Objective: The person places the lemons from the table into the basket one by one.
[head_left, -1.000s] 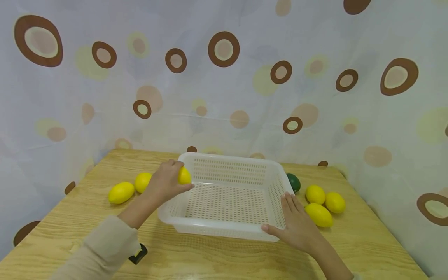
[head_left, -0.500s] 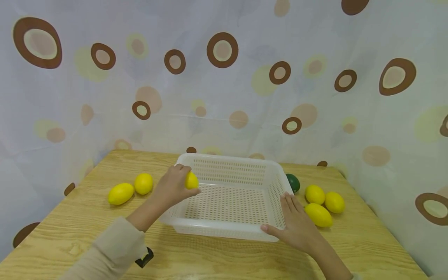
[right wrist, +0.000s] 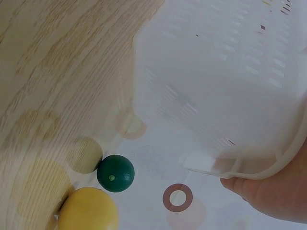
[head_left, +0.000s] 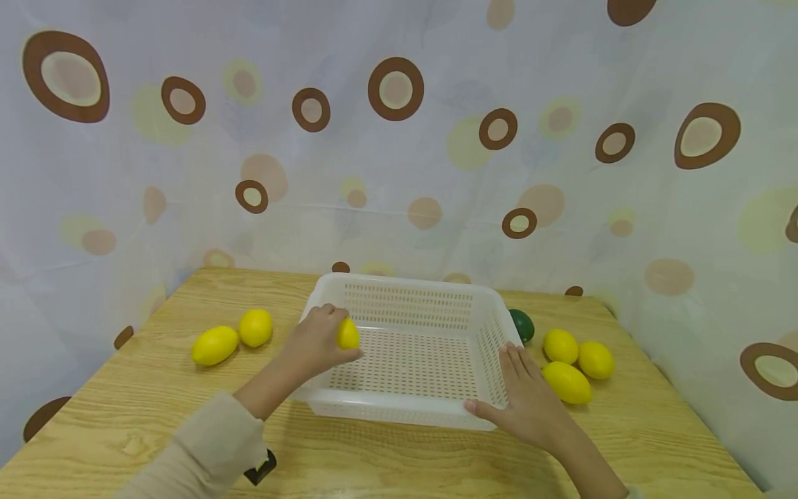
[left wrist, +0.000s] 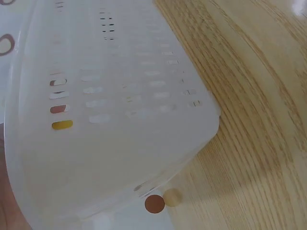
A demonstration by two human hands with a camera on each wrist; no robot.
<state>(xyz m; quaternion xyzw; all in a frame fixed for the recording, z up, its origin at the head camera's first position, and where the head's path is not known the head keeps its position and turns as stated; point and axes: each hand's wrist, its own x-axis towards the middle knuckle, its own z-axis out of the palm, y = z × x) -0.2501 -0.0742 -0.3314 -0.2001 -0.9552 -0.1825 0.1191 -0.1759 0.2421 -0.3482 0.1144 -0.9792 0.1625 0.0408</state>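
My left hand (head_left: pixel 319 341) grips a yellow lemon (head_left: pixel 348 335) over the left side of a white plastic basket (head_left: pixel 399 399), fingers and thumb round the fruit. Through a slot in the basket's wall, a bit of yellow (left wrist: pixel 62 124) shows in the left wrist view. At the near right corner, my right hand (head_left: pixel 528 398) rests on the rim, its fingers straight along the right side and its thumb on the front edge. The right wrist view catches part of this hand (right wrist: pixel 271 196) against the outside of the rim. Only perforated floor shows inside the basket.
Two lemons (head_left: pixel 215 345) lie on the wooden table (head_left: pixel 386 464) left of the basket. To its right are three more lemons (head_left: pixel 566 382) and a dark green round fruit (head_left: pixel 522 326). A patterned curtain (head_left: pixel 399 194) hangs behind. A small black object (head_left: pixel 260 467) shows beside the left sleeve.
My left hand has moved right and slightly lower with the lemon, from the basket's left rim to over its inside. The right hand and basket stay in place.
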